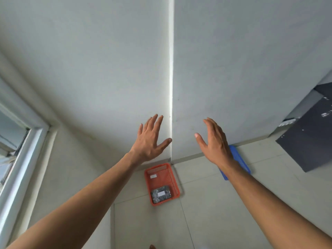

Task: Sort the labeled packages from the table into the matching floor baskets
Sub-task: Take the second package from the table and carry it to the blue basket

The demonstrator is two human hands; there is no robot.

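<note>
An orange floor basket (166, 168) stands by the wall corner. A small white label lies in its far part, and a grey wrapped package (161, 193) with a white label lies at its near end. A blue basket (239, 159) sits to the right along the wall, mostly hidden behind my right forearm. My left hand (150, 139) is raised in front of the wall above the orange basket, fingers spread, holding nothing. My right hand (213, 141) is raised at the same height, open and empty.
Pale floor tiles run from the wall toward me. A black table (309, 141) juts in at the right edge. A white window frame (23, 151) lines the left wall. A toe tip (152, 246) shows at the bottom edge.
</note>
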